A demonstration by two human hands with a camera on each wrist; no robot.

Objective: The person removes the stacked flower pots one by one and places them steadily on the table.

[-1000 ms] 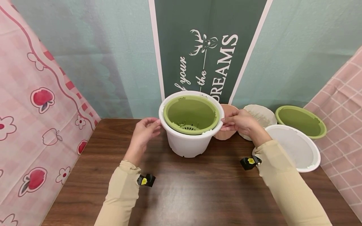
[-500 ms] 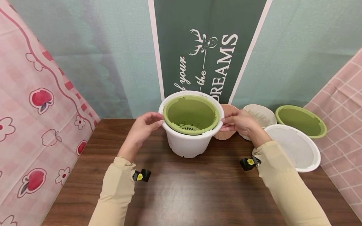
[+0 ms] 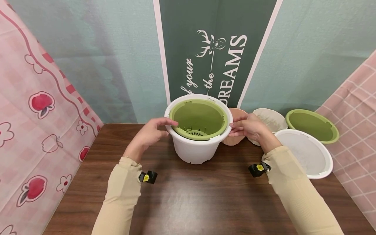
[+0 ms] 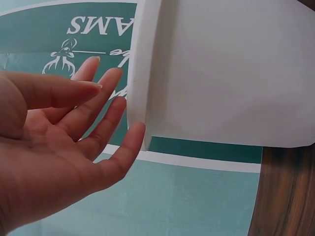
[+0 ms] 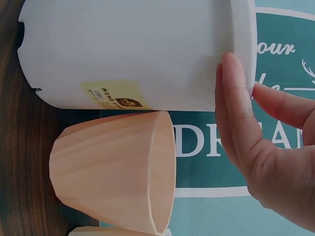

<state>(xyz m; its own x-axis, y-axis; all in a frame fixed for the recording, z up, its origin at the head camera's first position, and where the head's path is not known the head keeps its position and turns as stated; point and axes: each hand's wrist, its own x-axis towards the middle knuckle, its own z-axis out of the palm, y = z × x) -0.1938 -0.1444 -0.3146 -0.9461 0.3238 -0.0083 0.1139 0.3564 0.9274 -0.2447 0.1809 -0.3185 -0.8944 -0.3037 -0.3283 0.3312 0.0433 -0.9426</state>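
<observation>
A white plastic flowerpot (image 3: 192,151) stands upright on the wooden table, with a smaller green flowerpot (image 3: 199,114) nested inside it and a slotted base showing at the bottom. My left hand (image 3: 151,133) is at the left rim, its fingers loosely spread and reaching over toward the green rim. In the left wrist view, that hand (image 4: 74,132) pinches nothing; its fingertips come right up to the white rim. On the opposite side my right hand (image 3: 249,127) pinches the white rim. The right wrist view shows its fingers (image 5: 238,98) under the rim, thumb at the edge.
A peach fluted pot (image 5: 108,169) sits close against the white pot's right side. Further right are a cream patterned pot (image 3: 271,120), another green pot (image 3: 312,125) and a wide white pot (image 3: 305,153). Fabric backdrops border the table (image 3: 205,202).
My left hand has let go of the white rim, shifted slightly, and its fingers now extend over the rim toward the green pot. The right hand and the pots stay in place.
</observation>
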